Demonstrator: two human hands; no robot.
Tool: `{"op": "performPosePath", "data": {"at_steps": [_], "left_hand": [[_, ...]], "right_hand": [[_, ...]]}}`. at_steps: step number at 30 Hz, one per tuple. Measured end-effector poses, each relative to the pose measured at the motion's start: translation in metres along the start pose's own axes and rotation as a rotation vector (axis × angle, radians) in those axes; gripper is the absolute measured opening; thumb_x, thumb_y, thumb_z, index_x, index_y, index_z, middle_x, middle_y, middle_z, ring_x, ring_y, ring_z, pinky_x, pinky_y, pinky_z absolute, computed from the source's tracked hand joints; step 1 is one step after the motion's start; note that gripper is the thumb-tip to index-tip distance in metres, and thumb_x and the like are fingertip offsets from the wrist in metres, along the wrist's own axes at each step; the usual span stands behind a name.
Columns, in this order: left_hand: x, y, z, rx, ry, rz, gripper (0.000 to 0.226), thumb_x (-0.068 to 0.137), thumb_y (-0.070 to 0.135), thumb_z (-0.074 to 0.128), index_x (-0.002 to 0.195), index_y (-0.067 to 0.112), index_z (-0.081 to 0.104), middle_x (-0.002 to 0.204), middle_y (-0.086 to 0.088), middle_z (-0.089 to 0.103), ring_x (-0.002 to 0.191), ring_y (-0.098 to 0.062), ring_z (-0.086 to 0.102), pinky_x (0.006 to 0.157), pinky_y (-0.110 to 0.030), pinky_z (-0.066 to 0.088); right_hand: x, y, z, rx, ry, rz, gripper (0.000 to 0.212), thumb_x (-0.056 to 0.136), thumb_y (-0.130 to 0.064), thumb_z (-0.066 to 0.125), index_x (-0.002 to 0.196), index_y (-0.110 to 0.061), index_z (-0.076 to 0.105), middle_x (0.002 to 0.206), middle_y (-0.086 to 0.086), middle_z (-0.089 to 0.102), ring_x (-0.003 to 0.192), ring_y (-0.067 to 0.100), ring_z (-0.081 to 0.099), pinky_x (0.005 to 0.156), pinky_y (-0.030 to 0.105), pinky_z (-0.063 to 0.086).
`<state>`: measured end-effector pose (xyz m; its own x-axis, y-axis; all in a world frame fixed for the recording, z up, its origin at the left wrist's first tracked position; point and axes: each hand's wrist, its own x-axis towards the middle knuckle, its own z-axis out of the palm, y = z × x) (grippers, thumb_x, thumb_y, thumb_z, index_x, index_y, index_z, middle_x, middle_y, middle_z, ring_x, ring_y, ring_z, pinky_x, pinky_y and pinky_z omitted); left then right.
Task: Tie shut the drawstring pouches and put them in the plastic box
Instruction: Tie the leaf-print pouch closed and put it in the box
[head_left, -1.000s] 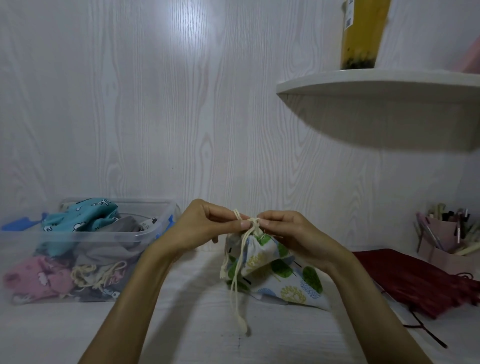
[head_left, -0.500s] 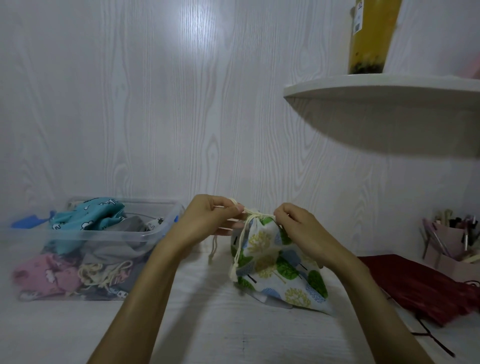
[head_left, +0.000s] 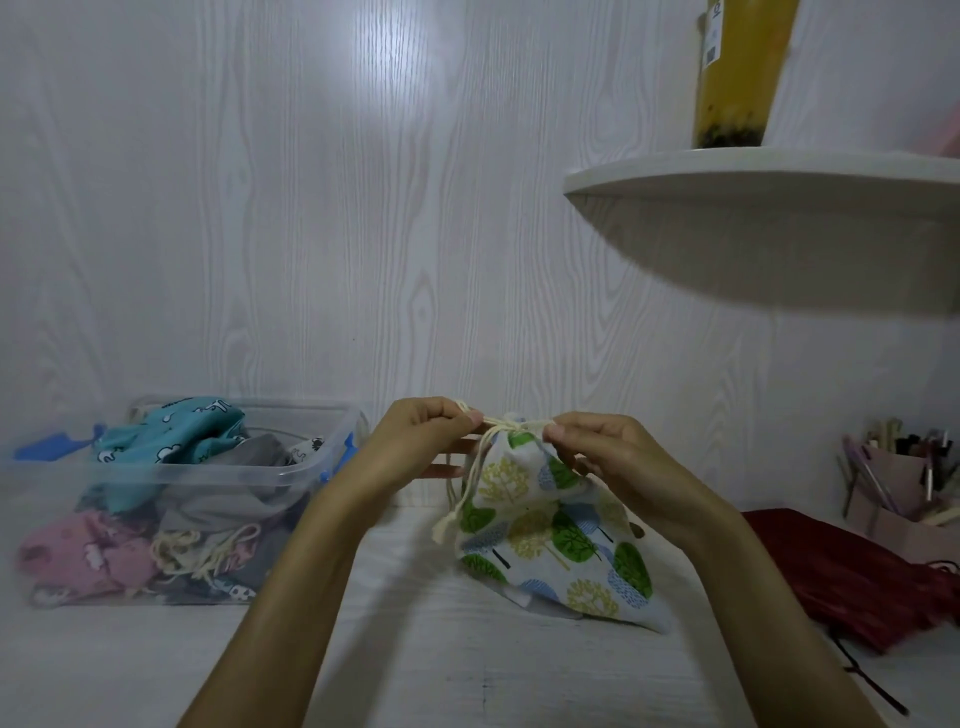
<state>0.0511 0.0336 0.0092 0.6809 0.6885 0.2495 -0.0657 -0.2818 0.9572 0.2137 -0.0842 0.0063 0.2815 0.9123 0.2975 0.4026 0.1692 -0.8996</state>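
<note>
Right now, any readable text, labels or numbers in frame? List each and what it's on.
None can be read.
White label on the yellow drink cup on the shelf: a code-like mark and small print, too small and blurred to read.
Printed marks on the teal pouch in the plastic box: cartoon shapes, no clear letters.
Tree-print pouch: no text.

Left hand (head_left: 415, 441) and right hand (head_left: 605, 452) raised, fingertips pinched

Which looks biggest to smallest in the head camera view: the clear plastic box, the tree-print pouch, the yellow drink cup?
1. Clear plastic box, largest.
2. Tree-print fabric pouch.
3. Yellow drink cup, smallest, though its top is cut off and it stands farther away.
</note>
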Motion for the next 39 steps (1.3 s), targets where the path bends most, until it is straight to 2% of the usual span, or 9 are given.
{"op": "performPosePath", "data": {"at_steps": [3,8,13,17,26,30,32,35,39], "left_hand": [[0.0,-0.001,0.0,0.049,0.021,0.019,0.018,0.093,0.02,0.056,0.087,0.008,0.068,0.093,0.0,0.073,0.076,-0.005,0.067,0.057,-0.014,0.053],[-0.002,0.003,0.008,0.08,-0.015,0.052,0.02,0.092,0.019,0.057,0.075,0.015,0.065,0.088,0.003,0.073,0.072,-0.002,0.067,0.056,-0.013,0.052],[0.0,0.008,0.003,0.006,0.014,0.009,0.017,0.089,0.02,0.06,0.089,0.006,0.07,0.079,0.003,0.072,0.063,0.0,0.066,0.054,-0.013,0.052],[0.001,0.005,-0.002,0.12,-0.007,0.006,0.015,0.087,0.021,0.062,0.079,0.012,0.071,0.078,0.005,0.074,0.069,0.0,0.068,0.058,-0.017,0.048],[0.018,-0.045,0.014,0.523,-0.067,-0.123,0.034,0.074,0.027,0.072,0.078,-0.006,0.07,0.066,-0.006,0.061,0.055,-0.008,0.052,0.05,-0.013,0.038],[0.022,-0.063,0.016,0.561,-0.01,-0.069,0.037,0.069,0.044,0.078,0.082,0.011,0.07,0.085,-0.002,0.071,0.081,-0.016,0.064,0.068,-0.023,0.048],[0.023,-0.063,0.016,0.619,-0.049,-0.013,0.058,0.065,0.055,0.076,0.111,0.025,0.059,0.119,0.006,0.057,0.108,-0.014,0.055,0.085,-0.026,0.046],[0.027,-0.073,0.018,0.653,-0.198,-0.072,0.114,0.054,0.064,0.076,0.146,0.023,0.024,0.149,0.003,0.031,0.132,-0.016,0.039,0.107,-0.032,0.038],[0.032,-0.105,0.023,0.512,-0.181,-0.135,0.138,0.025,0.08,0.076,0.141,0.022,0.028,0.124,0.013,0.059,0.11,-0.007,0.06,0.095,-0.033,0.051]], "right_hand": [[0.007,-0.002,0.001,-0.223,0.176,0.031,0.037,0.093,-0.025,0.048,0.057,-0.017,0.053,0.055,-0.004,0.052,0.059,0.013,0.044,0.064,0.026,0.035],[0.008,0.002,0.005,-0.526,0.537,-0.085,0.057,0.094,-0.045,0.044,0.045,-0.018,0.037,0.044,-0.001,0.043,0.048,0.016,0.047,0.053,0.026,0.034],[0.001,-0.023,-0.002,0.489,0.205,-0.05,0.046,0.084,-0.043,0.054,0.046,-0.016,0.051,0.052,-0.001,0.047,0.053,0.011,0.044,0.063,0.024,0.038],[0.006,-0.002,-0.007,-0.274,0.379,-0.038,0.052,0.085,-0.045,0.059,0.047,-0.013,0.043,0.049,0.004,0.043,0.055,0.02,0.052,0.062,0.02,0.04],[0.006,0.029,-0.024,-0.486,0.089,0.199,0.038,0.069,-0.043,0.078,0.059,-0.018,0.05,0.064,-0.001,0.052,0.061,0.011,0.046,0.061,0.024,0.037],[0.015,0.066,-0.024,-0.651,0.175,0.294,0.045,0.066,-0.041,0.081,0.1,-0.025,0.057,0.118,0.004,0.051,0.113,0.022,0.048,0.093,0.037,0.044],[0.013,0.07,-0.028,-0.662,0.124,0.43,0.085,0.067,-0.046,0.079,0.137,-0.021,0.036,0.142,0.009,0.034,0.13,0.028,0.036,0.105,0.038,0.037],[0.012,0.076,-0.029,-0.604,-0.075,0.575,0.119,0.056,-0.074,0.07,0.148,-0.015,0.022,0.15,0.007,0.032,0.133,0.025,0.039,0.11,0.033,0.034],[0.007,0.071,-0.024,-0.651,-0.169,0.655,0.087,0.074,-0.07,0.057,0.14,-0.017,0.037,0.144,0.001,0.041,0.128,0.021,0.044,0.1,0.025,0.039]]}}
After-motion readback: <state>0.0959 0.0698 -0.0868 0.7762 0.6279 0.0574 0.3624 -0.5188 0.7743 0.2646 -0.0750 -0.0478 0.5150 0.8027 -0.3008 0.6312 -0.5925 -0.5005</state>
